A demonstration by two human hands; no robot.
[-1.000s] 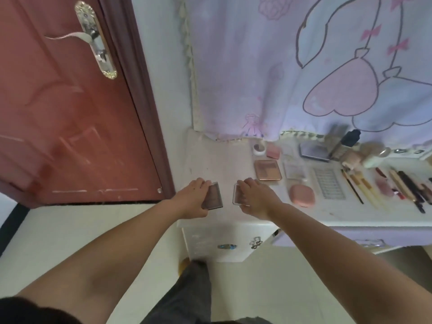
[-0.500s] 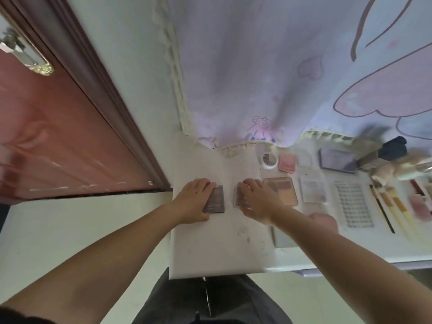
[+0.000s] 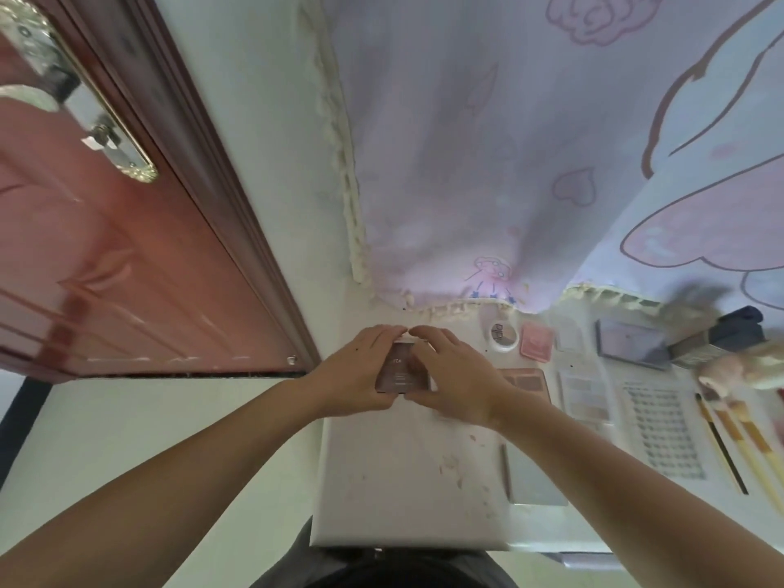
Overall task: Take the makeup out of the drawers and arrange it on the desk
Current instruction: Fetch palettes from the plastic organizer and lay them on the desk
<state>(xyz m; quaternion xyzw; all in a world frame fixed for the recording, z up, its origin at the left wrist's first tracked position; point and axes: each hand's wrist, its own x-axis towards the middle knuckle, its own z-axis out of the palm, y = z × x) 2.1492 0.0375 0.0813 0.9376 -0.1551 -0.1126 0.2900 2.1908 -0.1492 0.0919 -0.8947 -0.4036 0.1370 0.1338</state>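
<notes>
While our left hand (image 3: pixel 360 371) and right hand (image 3: pixel 452 375) sit close together at the back left of the white table (image 3: pixel 407 481), both are closed around one small brown compact (image 3: pixel 396 373): left fingers curl over its left edge, right fingers cover its right side, fingertips nearly meeting at its far edge. We can't tell whether the compact rests on the table or is held just above it, or whether a second piece is hidden under the right hand. Just right of the right hand lies a rose-gold palette (image 3: pixel 528 381), partly covered by the wrist. Behind it, near the curtain hem, sit a round white jar (image 3: pixel 502 335) and a small pink square case (image 3: pixel 536 341). Further right: a pale translucent palette (image 3: pixel 583 396), a dark grey rectangular case (image 3: pixel 634 343), a clear gridded tray (image 3: pixel 662 430), then brushes (image 3: pixel 738 439) with tan handles running to the frame edge. A grey flat panel (image 3: pixel 534 477) lies on the table near our right forearm. Pale lilac curtain (image 3: pixel 488 163) with cartoon print hangs behind the table; red-brown door (image 3: pixel 106 256) with metal handle plate (image 3: pixel 85 108) stands to the left.
</notes>
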